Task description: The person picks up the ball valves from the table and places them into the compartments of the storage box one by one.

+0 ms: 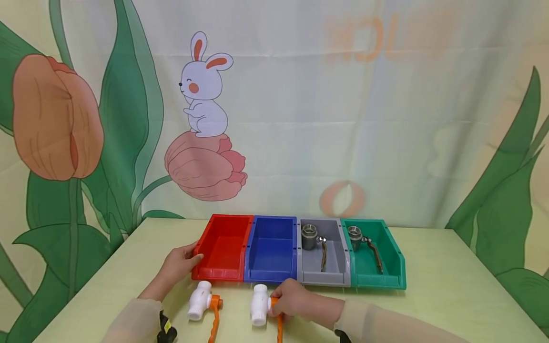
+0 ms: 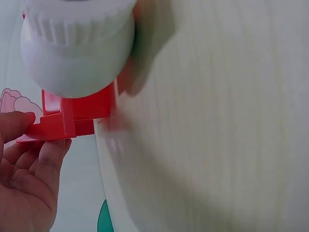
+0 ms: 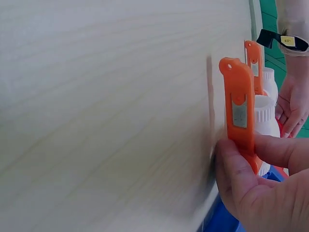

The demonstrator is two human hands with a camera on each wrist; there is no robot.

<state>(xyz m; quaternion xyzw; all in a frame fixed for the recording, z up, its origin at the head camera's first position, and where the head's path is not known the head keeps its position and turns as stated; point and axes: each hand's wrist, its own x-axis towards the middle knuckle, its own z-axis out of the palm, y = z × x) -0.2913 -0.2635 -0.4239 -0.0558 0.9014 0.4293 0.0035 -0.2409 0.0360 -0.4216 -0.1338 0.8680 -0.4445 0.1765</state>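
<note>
- The red bin, blue bin, gray bin and green bin stood in that order, side by side and touching, across the table from 9 to 3 o'clock, with 12 o'clock pointing away from you.
- Your left hand was at the red bin's 9 o'clock wall, toward the front, its thumb and fingers clamped on the rim from opposite faces; the bin's floor was in view.
- The blue bin's floor was in view too, at 3 o'clock from the red one.
- The gray bin held a metal valve: its round body sat toward the 11 o'clock corner, and its lever pointed to 6 o'clock.
- The green bin held another metal valve, its body toward 10 o'clock and its lever slanting to 5 o'clock.
- Just outside the blue bin, at 6 o'clock from it, was a white valve. Your right hand had thumb and fingers clamped on the base of its orange lever; whether the valve touched the table, I cannot tell.
- A second white valve was at 9 o'clock from that one, near the red bin's front edge, its orange handle pointing to 6 o'clock.
</note>
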